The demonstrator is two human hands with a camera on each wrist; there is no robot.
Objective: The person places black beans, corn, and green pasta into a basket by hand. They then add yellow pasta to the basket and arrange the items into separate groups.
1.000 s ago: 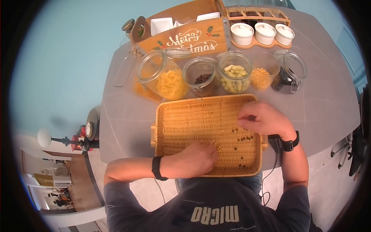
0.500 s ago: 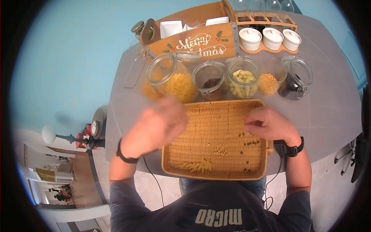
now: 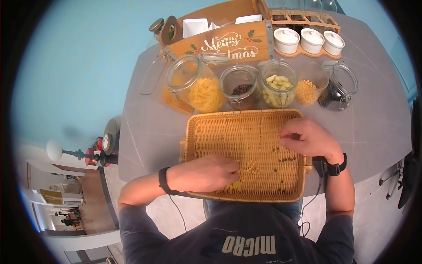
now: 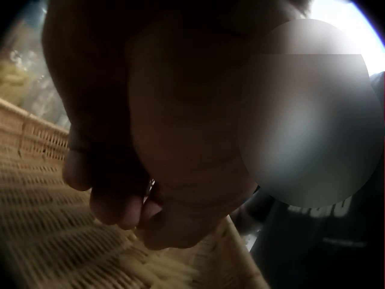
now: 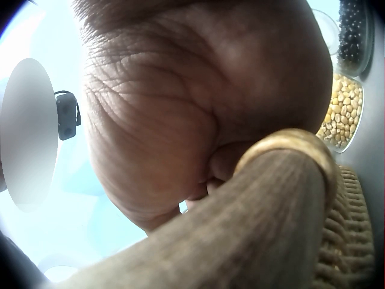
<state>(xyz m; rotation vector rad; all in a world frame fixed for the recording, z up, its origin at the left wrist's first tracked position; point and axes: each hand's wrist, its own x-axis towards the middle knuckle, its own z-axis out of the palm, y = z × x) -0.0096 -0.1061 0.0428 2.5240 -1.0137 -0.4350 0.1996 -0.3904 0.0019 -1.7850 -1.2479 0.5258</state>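
Note:
In the head view my left hand point(image 3: 204, 173) is low over the left front of the wicker basket point(image 3: 190, 132), fingers curled inward. Pale yellow pasta pieces point(image 3: 233, 186) lie beside and below its fingertips; the left wrist view shows pasta point(image 4: 159, 271) under the curled fingers, and what they may hold is hidden. Corn kernels point(image 3: 251, 167) are scattered to the right of that hand. My right hand point(image 3: 307, 138) hangs loosely curled at the basket's right edge, with no held item visible. Dark beans point(image 3: 288, 159) lie in front of it.
Behind the basket stand jars of pasta point(image 3: 204, 94), dark beans point(image 3: 241, 89), peanuts point(image 3: 278, 90) and black beans point(image 3: 333, 94), plus a cup of corn point(image 3: 306, 91). A wooden box point(image 3: 228, 44) and white lidded pots point(image 3: 286, 42) are farther back.
My left hand moved from over the basket's front toward the pasta jar, then came back down over the pasta pieces. My right hand stayed at the basket's right edge.

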